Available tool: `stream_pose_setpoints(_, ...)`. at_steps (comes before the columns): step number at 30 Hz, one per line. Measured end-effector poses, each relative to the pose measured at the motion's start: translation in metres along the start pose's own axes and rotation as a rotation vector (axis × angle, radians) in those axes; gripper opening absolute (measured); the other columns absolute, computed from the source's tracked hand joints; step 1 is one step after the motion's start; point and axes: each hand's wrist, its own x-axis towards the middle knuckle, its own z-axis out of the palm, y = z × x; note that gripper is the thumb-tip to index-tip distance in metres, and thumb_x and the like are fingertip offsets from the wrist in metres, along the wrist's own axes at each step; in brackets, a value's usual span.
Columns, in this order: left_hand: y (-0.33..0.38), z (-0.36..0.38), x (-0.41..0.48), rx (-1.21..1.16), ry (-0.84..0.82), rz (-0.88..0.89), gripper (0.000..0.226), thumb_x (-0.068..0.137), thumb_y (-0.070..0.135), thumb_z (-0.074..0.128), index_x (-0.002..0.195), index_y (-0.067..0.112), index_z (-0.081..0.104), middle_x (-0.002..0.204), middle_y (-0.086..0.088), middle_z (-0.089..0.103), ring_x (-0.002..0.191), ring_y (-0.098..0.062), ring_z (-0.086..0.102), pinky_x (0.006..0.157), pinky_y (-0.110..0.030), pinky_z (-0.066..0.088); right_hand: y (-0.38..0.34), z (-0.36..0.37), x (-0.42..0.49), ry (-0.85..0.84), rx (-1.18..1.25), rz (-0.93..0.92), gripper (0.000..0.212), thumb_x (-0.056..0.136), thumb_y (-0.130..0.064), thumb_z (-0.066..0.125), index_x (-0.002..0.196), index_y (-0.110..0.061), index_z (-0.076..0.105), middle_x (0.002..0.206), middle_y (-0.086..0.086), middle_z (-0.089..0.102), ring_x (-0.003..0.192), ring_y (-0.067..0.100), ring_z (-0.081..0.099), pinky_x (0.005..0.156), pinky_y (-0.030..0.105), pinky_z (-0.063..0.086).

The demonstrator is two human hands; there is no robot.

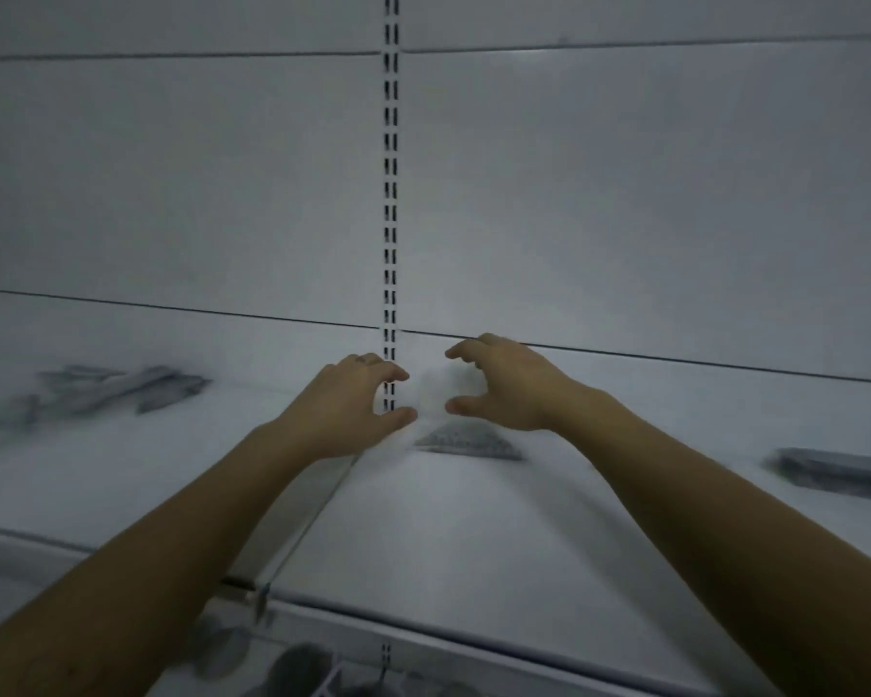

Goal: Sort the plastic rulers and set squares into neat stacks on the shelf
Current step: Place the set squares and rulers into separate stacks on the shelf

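Both my arms reach over the white shelf. My left hand and my right hand face each other with fingers and thumbs curved, holding a pale, see-through plastic set square between them by its edges. Motion blurs that piece. Just below it, a grey stack of set squares lies flat on the shelf. A loose jumble of grey rulers lies at the far left. A tidy grey stack of rulers sits at the right edge.
The white back panel carries a slotted upright rail right behind my hands. A thin wire divider runs from the shelf's front edge back under my left hand. Dark blurred items hang below the shelf's front lip.
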Motion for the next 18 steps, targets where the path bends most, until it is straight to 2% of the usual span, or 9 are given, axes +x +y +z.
stream_pose_setpoints(8,-0.128,-0.035,-0.065,0.015,0.034,-0.221,0.05,0.087,0.05,0.058,0.13,0.025,0.052,0.132,0.003,0.052,0.121,-0.016,0.046,0.1,-0.032,0.038,-0.117,0.051,0.077,-0.145,0.073,-0.114,0.064,0.085,-0.051,0.062,0.14,-0.027,0.04,0.138,0.002,0.045,0.121,0.021,0.048,0.099,0.037,0.042)
stream_pose_setpoints(12,-0.193,-0.05,-0.099,0.072,0.073,-0.336,0.055,0.082,0.054,0.058,0.129,0.025,0.054,0.14,0.002,0.049,0.13,-0.018,0.042,0.108,-0.035,0.035,-0.171,0.08,0.109,-0.212,0.096,-0.154,0.062,0.086,-0.052,0.06,0.139,-0.025,0.042,0.135,0.004,0.048,0.119,0.022,0.049,0.099,0.035,0.041)
stream_pose_setpoints(18,-0.274,-0.072,-0.136,0.177,0.058,-0.572,0.054,0.086,0.05,0.057,0.133,0.024,0.05,0.138,-0.005,0.049,0.126,-0.026,0.042,0.102,-0.039,0.034,-0.24,0.123,0.147,-0.265,0.137,-0.167,0.059,0.088,-0.052,0.057,0.139,-0.025,0.043,0.14,0.006,0.043,0.126,0.025,0.044,0.103,0.035,0.037)
